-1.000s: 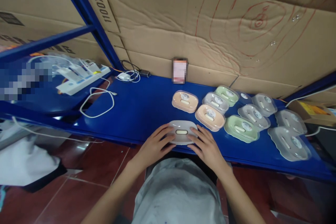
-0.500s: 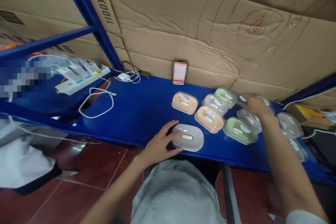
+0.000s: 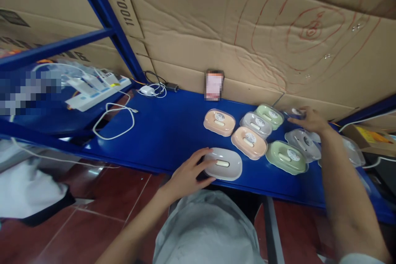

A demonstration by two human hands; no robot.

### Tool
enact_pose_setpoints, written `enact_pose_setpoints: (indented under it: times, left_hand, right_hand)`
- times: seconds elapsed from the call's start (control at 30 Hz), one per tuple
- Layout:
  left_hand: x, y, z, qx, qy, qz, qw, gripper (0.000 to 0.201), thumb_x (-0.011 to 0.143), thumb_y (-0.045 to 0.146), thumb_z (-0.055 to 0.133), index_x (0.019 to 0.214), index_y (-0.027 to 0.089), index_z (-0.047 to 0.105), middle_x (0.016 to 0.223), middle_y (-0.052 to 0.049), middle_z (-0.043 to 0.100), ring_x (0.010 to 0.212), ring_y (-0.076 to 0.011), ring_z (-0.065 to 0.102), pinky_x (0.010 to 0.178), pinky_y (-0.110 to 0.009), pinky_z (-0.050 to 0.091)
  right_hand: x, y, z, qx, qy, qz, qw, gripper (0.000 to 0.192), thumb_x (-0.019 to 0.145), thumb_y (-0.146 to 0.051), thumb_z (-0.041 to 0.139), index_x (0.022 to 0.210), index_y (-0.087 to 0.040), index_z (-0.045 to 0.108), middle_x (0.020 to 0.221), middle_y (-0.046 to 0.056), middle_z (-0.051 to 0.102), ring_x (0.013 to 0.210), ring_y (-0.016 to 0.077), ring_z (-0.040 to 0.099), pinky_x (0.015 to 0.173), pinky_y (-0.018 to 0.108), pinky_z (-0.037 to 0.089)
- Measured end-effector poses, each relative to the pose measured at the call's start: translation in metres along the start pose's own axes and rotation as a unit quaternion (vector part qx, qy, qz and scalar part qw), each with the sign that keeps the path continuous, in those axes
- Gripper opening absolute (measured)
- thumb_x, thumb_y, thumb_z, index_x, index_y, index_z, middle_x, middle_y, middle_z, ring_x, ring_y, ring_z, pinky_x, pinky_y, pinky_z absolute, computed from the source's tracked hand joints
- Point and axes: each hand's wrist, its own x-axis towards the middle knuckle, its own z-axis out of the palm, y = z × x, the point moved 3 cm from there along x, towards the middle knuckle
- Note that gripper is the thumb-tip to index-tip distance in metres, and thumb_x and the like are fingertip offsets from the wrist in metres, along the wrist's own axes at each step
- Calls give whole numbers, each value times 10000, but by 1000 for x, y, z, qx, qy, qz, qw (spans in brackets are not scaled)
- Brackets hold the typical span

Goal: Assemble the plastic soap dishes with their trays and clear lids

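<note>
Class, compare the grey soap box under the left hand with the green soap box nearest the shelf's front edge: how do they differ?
The grey box is pale grey; the green box is light green. The grey box shows only an oblong slot on top, while the green box has a clear lid with a round sticker. The left hand touches the grey box; no hand touches the green box. Both are rounded oblongs lying flat on the blue shelf.

Blue metal shelf [image 3: 173,123] against cardboard wall [image 3: 216,29]; red tiled floor [image 3: 102,210] below.
</note>
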Motion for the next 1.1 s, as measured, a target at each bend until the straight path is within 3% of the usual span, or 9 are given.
enact_pose_setpoints:
  times: [0.07, 0.1, 0.2, 0.3, 0.4, 0.53, 0.73, 0.9, 1.1]
  left_hand:
    - [-1, 0, -1, 5, 3, 0, 1000, 509, 949, 333, 799, 1427, 307, 627, 1623, -126, 499, 1503, -340, 528, 1182, -540, 557]
    - [-2, -1, -1, 7, 6, 3, 1000, 541, 943, 345, 810, 1448, 316, 616, 1653, -126, 466, 1521, -352, 506, 1195, -553, 543]
    - [-5, -1, -3, -3, 25, 17, 1000, 632, 942, 378, 821, 1516, 343, 560, 1698, -124, 407, 1554, -358, 466, 1234, -554, 506]
    - [-9, -3, -4, -23, 42, 28, 998, 733, 949, 439, 808, 1591, 352, 465, 1694, -133, 415, 1548, -337, 480, 1225, -532, 520]
    - [-10, -4, -3, -27, 37, 36, 998, 848, 925, 501, 819, 1637, 354, 384, 1704, -143, 404, 1564, -347, 458, 1222, -557, 514]
    - [-8, -4, 1, -6, 25, 46, 999, 749, 966, 440, 787, 1612, 340, 420, 1662, -137, 471, 1574, -344, 445, 1223, -574, 507]
    - [-7, -6, 4, 11, 67, 51, 996, 503, 997, 369, 752, 1448, 251, 562, 1565, -163, 546, 1520, -321, 518, 1197, -537, 544]
    - [-8, -6, 1, 5, 107, 67, 992, 448, 962, 387, 789, 1341, 242, 599, 1470, -161, 587, 1443, -310, 584, 1163, -519, 576]
    - [-7, -8, 0, 0, 102, 59, 993, 426, 949, 373, 807, 1289, 237, 588, 1447, -160, 593, 1433, -311, 587, 1152, -533, 580]
  right_hand:
    - [-10, -23, -19, -31, -13, 4, 999, 740, 744, -804, 749, 1136, -176, 737, 1115, 161, 729, 1084, 328, 753, 927, 502, 587]
    - [-23, -44, -27, -40, -12, 2, 999, 715, 795, -783, 743, 1236, -220, 718, 1202, 166, 716, 1205, 365, 721, 1008, 552, 572]
    - [-87, -128, -34, 45, -24, -71, 996, 689, 950, -621, 729, 1509, -262, 546, 1483, 166, 626, 1414, 382, 602, 1186, 619, 496]
    - [-160, -207, -11, 144, -127, -144, 971, 710, 936, -528, 794, 1540, -283, 513, 1609, 154, 544, 1493, 383, 532, 1202, 629, 495]
    - [-205, -245, 19, 181, -193, -172, 949, 677, 978, -488, 752, 1579, -308, 497, 1677, 141, 468, 1544, 357, 478, 1216, 594, 495]
    - [-218, -247, 40, 194, -223, -157, 943, 633, 1041, -443, 667, 1630, -342, 459, 1738, 118, 369, 1596, 333, 404, 1239, 558, 480]
    - [-219, -246, 36, 183, -240, -185, 935, 726, 1040, -410, 673, 1688, -366, 348, 1790, 105, 255, 1668, 355, 215, 1296, 628, 362]
    - [-227, -240, 36, 216, -211, -161, 940, 738, 1036, -327, 687, 1680, -347, 327, 1740, 122, 372, 1635, 323, 325, 1277, 603, 417]
    - [-230, -241, 38, 214, -185, -194, 940, 563, 1035, -260, 683, 1558, -306, 478, 1639, 125, 528, 1615, 325, 366, 1236, 615, 468]
